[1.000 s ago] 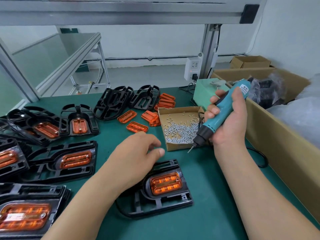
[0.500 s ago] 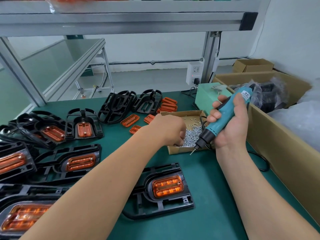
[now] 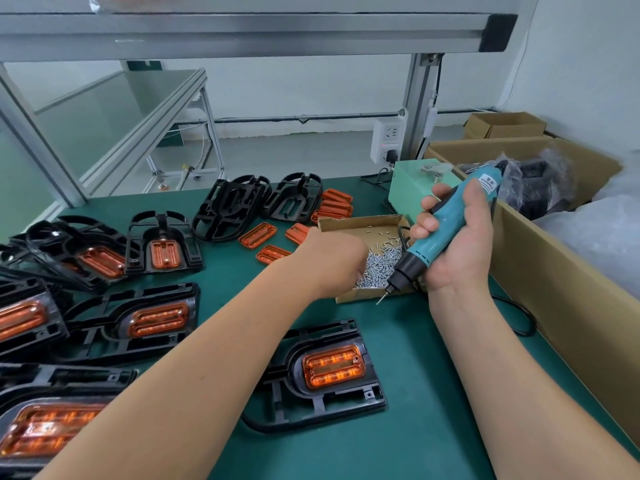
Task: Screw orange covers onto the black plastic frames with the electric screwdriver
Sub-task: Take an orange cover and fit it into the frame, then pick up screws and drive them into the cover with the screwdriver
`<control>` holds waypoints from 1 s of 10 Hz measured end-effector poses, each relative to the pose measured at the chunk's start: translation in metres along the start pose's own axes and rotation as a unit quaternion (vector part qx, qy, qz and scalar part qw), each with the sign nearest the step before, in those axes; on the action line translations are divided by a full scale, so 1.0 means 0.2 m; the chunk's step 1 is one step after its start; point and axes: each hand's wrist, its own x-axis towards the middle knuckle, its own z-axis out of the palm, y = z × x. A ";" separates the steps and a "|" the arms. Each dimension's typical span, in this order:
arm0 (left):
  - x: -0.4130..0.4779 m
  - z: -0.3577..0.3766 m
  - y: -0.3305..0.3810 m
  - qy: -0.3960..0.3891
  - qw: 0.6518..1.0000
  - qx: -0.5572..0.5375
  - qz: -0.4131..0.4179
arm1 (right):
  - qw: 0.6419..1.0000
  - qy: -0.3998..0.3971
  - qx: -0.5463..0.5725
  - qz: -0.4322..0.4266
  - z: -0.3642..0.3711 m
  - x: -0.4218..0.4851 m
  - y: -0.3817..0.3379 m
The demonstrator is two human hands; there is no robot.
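A black frame [image 3: 346, 400] with an orange cover [image 3: 333, 366] seated in it lies on the green mat in front of me. Beyond it stands a small cardboard box [image 3: 360, 221] holding several silver screws [image 3: 381, 265]. My left hand [image 3: 332, 261] reaches into that box, fingers curled down into the screw pile, fingertips hidden. My right hand [image 3: 457, 251] grips the teal electric screwdriver [image 3: 446, 223] over the box's right side. The screwdriver's bit points down-left past the box's front edge.
Several frames with orange covers [image 3: 157, 318] lie at the left. Empty black frames [image 3: 232, 209] and loose orange covers [image 3: 258, 235] sit at the back. A large cardboard box [image 3: 554, 271] borders the right, with a green power unit [image 3: 408, 185] behind and a black cable [image 3: 519, 317] beside it.
My left hand left the near frame and moved forward and right into the screw box. The right hand with the screwdriver has stayed about where it was.
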 end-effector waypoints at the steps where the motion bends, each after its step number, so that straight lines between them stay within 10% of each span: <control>1: 0.00 0.01 -0.02 0.025 0.999 -0.045 -0.001 | 1.000 -0.003 -0.002 0.001 0.00 0.00 0.00; 7: -0.09 -0.01 -0.02 0.106 0.955 -0.270 -0.068 | 1.000 -0.017 -0.005 0.006 -0.01 0.01 0.02; 8: -0.16 -0.05 -0.04 0.179 0.821 -0.529 -0.120 | 1.000 -0.015 -0.006 0.006 -0.01 0.00 0.01; 9: -0.27 -0.05 -0.08 0.119 0.569 -0.804 -0.126 | 1.000 -0.017 -0.003 0.009 0.00 -0.01 0.01; 10: -0.38 -0.01 -0.10 0.048 0.427 -0.894 -0.129 | 0.999 -0.028 -0.006 0.023 0.02 -0.03 0.03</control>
